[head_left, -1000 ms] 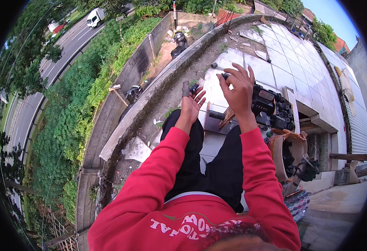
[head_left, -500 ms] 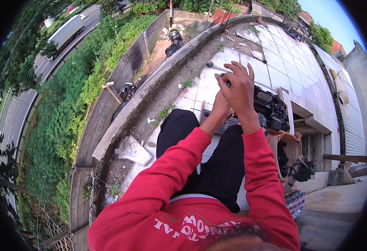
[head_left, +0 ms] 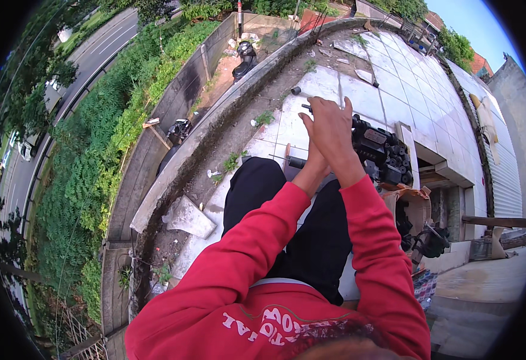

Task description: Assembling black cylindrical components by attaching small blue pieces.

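Both hands are together above my knees. My right hand (head_left: 333, 127) lies over my left hand (head_left: 316, 161), its fingers bent and closed, with one finger standing up. A small dark rod-like part (head_left: 307, 107) sticks out at its far left side; its other end is hidden. The fingers of my left hand are covered by the right, so their grip does not show. Beside my left wrist is a dark cylinder (head_left: 296, 162) with a thin rod. Just right of the hands, several black machine parts (head_left: 378, 147) are piled on white tiles.
An open cardboard box (head_left: 418, 207) with dark things stands right of my knee. A short dark cylinder (head_left: 296, 90) lies on the far tiles. A low concrete wall (head_left: 173, 186) curves along the left, with a broken slab (head_left: 190, 217) inside it. Greenery and a road lie beyond.
My right hand has turned and come down over the left; its fingers, spread upward before, are now mostly bent. The truck on the road has gone from view.
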{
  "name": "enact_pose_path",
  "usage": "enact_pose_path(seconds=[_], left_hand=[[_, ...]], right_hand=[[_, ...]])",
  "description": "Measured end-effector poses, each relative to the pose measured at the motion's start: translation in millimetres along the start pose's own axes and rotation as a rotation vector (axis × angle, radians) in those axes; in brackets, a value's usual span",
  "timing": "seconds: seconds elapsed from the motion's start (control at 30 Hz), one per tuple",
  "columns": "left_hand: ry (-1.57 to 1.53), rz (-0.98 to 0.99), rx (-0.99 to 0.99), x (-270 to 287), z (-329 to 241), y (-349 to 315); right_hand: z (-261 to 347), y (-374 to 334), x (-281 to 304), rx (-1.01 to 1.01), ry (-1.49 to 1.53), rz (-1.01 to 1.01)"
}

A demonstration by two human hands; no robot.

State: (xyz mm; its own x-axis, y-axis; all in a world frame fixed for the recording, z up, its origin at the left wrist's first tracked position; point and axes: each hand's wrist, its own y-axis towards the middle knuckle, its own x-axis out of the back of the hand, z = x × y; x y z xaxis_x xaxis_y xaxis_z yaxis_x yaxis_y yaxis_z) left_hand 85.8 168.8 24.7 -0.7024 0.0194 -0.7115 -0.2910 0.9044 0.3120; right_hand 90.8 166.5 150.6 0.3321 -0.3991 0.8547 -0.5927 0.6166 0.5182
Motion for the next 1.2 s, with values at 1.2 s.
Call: enact_pose_path(seconds=[1.2], left_hand=[[0.192,-0.779,0.339,169,-8,-15]], right_hand=[[-68,-199,-21,-0.629,0.189,-0.675]])
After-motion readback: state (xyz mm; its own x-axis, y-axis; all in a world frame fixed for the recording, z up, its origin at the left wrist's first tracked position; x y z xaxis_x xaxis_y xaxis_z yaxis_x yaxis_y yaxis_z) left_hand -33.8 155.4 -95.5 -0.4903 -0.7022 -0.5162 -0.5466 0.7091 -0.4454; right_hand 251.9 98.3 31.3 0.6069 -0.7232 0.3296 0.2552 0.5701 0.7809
